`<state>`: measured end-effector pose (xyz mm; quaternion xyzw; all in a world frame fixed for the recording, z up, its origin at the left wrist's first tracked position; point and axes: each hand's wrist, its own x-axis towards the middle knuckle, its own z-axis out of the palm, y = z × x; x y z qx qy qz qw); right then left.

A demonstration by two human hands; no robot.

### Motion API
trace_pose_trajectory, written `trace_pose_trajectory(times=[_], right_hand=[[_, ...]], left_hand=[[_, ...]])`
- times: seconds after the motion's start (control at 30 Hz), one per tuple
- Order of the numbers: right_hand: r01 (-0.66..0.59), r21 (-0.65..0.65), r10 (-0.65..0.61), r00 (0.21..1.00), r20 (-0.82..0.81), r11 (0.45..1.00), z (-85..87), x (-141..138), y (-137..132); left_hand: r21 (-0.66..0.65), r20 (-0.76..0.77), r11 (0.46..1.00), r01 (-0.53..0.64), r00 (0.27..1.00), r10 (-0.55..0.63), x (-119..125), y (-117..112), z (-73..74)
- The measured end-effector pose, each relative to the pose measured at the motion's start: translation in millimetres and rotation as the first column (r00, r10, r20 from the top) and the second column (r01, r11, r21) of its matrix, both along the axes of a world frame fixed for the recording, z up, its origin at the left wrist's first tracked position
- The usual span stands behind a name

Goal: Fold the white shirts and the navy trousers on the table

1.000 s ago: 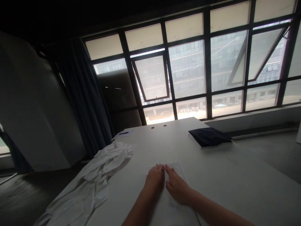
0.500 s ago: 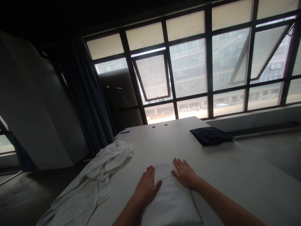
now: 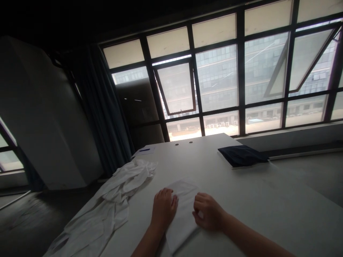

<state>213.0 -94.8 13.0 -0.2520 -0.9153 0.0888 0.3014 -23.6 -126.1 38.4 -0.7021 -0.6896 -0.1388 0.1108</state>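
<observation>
Head view: left hand (image 3: 163,210) and right hand (image 3: 207,212) stand apart, curled at either edge of a folded white cloth (image 3: 183,214) on the white table (image 3: 268,185), seemingly steadying it; crumpled white fabric (image 3: 92,221) lies left of that cloth.

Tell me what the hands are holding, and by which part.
The left hand and right hand seem to grip a folded white cloth by its opposite side edges, fingers curled.
</observation>
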Motion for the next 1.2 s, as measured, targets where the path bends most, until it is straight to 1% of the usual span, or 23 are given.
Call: trace_pose_trajectory(times=[0.07,0.1,0.13,0.2,0.27,0.3,0.33,0.37,0.47,0.57,0.63,0.77,0.87,0.97,1.07,1.2], right_hand=[[-0.094,0.023,0.092,0.992,0.089,0.995,-0.8,-8,-9],[-0.119,0.021,0.115,0.986,0.123,0.993,-0.8,-9,-12],[-0.127,0.013,0.124,0.981,0.15,0.992,-0.4,-9,-12],[-0.116,-0.014,0.117,0.974,0.192,0.993,1.8,-4,-10],[-0.093,-0.043,0.1,0.973,0.21,0.995,5.0,4,-6],[-0.082,-0.054,0.091,0.974,0.206,0.995,6.3,7,-4],[-0.072,-0.063,0.083,0.977,0.198,0.995,7.3,10,-3],[-0.066,-0.067,0.078,0.978,0.191,0.996,7.9,11,-2],[-0.062,-0.062,0.074,0.975,0.21,0.996,7.0,13,-3],[-0.079,-0.057,0.09,0.968,0.232,0.995,5.5,12,-4],[-0.089,-0.048,0.098,0.968,0.231,0.995,5.6,12,-6],[-0.085,-0.017,0.086,0.963,0.256,0.996,6.7,9,-10],[-0.061,-0.019,0.064,0.958,0.281,0.998,6.0,4,-13],[-0.058,-0.015,0.06,0.946,0.317,0.998,6.4,0,-16],[-0.066,-0.016,0.068,0.936,0.346,0.998,10.2,1,-17],[-0.028,-0.01,0.029,0.879,0.475,1.0,17.5,9,-15]], left_hand=[[0.008,-0.018,0.989,0.15,0.989,-0.15,6,-14,12.6],[0.004,-0.031,0.97,0.242,0.97,-0.241,10,-21,17.7],[-0.01,-0.044,0.941,0.338,0.94,-0.338,14,-29,21.6],[-0.084,-0.056,0.859,0.505,0.858,-0.51,24,-41,25.6],[-0.186,-0.047,0.775,0.604,0.782,-0.621,33,-48,25.5],[-0.229,-0.039,0.747,0.624,0.761,-0.647,37,-49,24.5],[-0.261,-0.034,0.738,0.623,0.758,-0.652,40,-50,23.1],[-0.282,-0.029,0.744,0.606,0.77,-0.638,43,-50,21.7],[-0.327,-0.015,0.793,0.513,0.837,-0.548,48,-48,18.6],[-0.368,-0.011,0.81,0.456,0.869,-0.494,47,-48,18.8],[-0.393,-0.024,0.804,0.446,0.869,-0.494,47,-50,20.7],[-0.417,-0.046,0.782,0.464,0.848,-0.527,49,-53,26.3],[-0.392,-0.042,0.794,0.465,0.853,-0.521,49,-52,28.4],[-0.409,-0.052,0.8,0.439,0.864,-0.501,48,-52,26.3],[-0.442,-0.041,0.794,0.418,0.874,-0.483,45,-53,21.0],[-0.464,-0.012,0.779,0.421,0.877,-0.481,38,-55,16.9]])
